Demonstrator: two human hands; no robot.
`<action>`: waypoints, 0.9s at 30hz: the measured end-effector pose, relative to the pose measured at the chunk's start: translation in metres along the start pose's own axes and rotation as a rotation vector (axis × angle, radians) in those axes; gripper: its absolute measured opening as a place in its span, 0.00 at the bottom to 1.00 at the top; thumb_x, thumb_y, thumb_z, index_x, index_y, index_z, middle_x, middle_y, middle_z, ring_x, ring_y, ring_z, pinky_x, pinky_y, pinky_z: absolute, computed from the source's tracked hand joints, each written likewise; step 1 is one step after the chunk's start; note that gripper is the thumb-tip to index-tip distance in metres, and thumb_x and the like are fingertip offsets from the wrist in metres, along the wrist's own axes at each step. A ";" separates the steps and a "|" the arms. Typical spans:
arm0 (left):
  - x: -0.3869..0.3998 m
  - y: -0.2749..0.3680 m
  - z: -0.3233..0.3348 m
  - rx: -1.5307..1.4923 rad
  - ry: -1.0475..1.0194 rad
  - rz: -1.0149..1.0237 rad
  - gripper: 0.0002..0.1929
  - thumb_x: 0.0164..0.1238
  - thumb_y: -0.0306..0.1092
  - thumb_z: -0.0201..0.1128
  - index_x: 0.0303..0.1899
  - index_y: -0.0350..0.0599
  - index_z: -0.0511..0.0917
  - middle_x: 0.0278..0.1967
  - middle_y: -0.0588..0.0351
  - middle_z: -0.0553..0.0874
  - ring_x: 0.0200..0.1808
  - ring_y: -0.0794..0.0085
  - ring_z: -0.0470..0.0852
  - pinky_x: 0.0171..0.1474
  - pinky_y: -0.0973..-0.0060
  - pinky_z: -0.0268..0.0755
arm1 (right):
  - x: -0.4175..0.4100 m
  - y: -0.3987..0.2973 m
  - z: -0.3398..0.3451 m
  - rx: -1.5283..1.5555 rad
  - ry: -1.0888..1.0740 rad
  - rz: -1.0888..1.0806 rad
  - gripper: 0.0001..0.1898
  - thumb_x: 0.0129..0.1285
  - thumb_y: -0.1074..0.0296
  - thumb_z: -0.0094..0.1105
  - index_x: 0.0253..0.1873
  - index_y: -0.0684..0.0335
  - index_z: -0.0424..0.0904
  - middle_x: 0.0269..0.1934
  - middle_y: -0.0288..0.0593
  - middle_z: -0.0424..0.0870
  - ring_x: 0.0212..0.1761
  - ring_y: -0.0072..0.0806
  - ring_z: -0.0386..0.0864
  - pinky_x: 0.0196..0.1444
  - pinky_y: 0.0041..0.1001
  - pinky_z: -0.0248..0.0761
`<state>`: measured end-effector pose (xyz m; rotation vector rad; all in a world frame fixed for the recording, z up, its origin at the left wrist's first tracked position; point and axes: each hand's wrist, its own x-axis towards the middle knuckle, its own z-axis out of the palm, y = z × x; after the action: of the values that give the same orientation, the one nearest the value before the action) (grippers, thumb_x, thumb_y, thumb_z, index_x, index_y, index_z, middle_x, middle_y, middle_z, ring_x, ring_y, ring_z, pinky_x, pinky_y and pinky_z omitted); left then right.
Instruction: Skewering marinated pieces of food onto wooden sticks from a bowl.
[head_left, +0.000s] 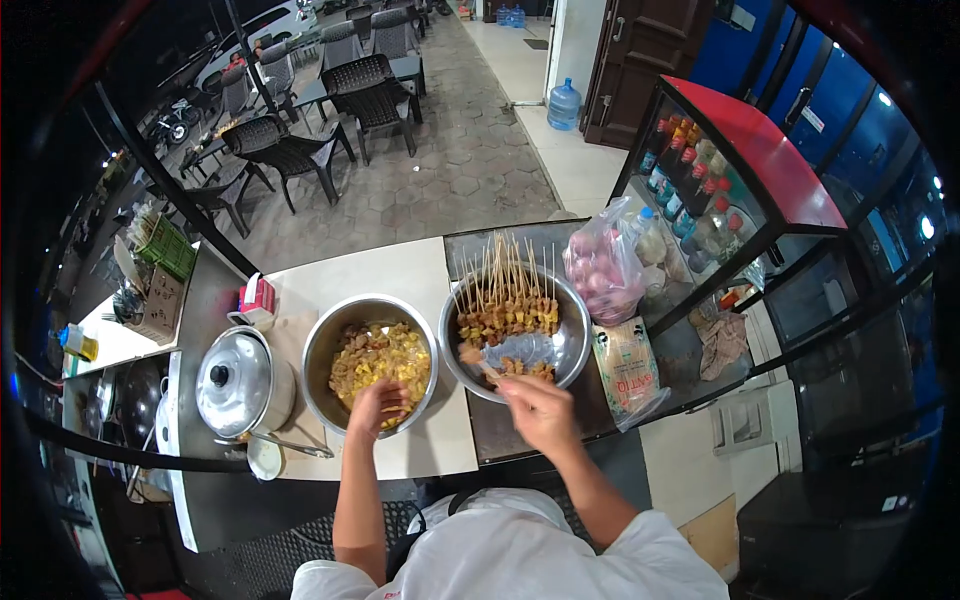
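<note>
A steel bowl of marinated meat pieces (375, 356), brown and yellow, sits before me on the left. My left hand (381, 407) hangs over its near side, fingers curled toward the meat; whether they pinch a piece is hidden. In my right hand (538, 411) is a meat skewer (472, 354), slightly blurred, its loaded end pointing up and left. That hand is above the near rim of a second steel bowl (579, 337). Inside it, a row of skewered meat (510, 311) has its bare sticks pointing away from me. More skewered meat (529, 369) lies on the near side.
A lidded metal pot (234, 382) and a small dish (265, 457) stand left. Right of the bowls are a bag of round pinkish items (600, 274), a printed pack of sticks (624, 367) and a glass display case (705, 180) with bottles. Dark posts frame the counter.
</note>
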<state>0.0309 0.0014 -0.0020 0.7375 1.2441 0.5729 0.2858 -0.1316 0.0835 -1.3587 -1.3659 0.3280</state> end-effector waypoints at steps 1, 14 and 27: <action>0.003 -0.003 -0.008 0.005 0.059 0.033 0.17 0.65 0.42 0.50 0.40 0.36 0.78 0.34 0.52 0.83 0.32 0.68 0.81 0.37 0.73 0.73 | -0.002 0.011 -0.015 -0.028 0.062 0.011 0.07 0.53 0.81 0.59 0.38 0.68 0.82 0.34 0.48 0.83 0.36 0.33 0.82 0.37 0.25 0.74; 0.000 -0.008 -0.012 0.218 0.267 0.159 0.15 0.61 0.38 0.52 0.42 0.41 0.81 0.38 0.55 0.84 0.39 0.73 0.79 0.40 0.76 0.70 | -0.033 0.083 -0.041 -0.215 0.009 0.027 0.05 0.53 0.79 0.60 0.36 0.69 0.81 0.33 0.49 0.83 0.34 0.38 0.82 0.38 0.28 0.75; 0.006 -0.001 -0.019 0.190 0.196 0.169 0.16 0.63 0.36 0.51 0.45 0.37 0.78 0.40 0.55 0.83 0.41 0.72 0.79 0.41 0.74 0.70 | -0.033 0.049 -0.058 -0.033 -0.239 0.192 0.12 0.50 0.76 0.59 0.41 0.66 0.81 0.33 0.47 0.84 0.33 0.34 0.81 0.35 0.26 0.74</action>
<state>0.0135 0.0091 -0.0097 0.9706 1.4402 0.6841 0.3484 -0.1723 0.0471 -1.5192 -1.4421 0.6159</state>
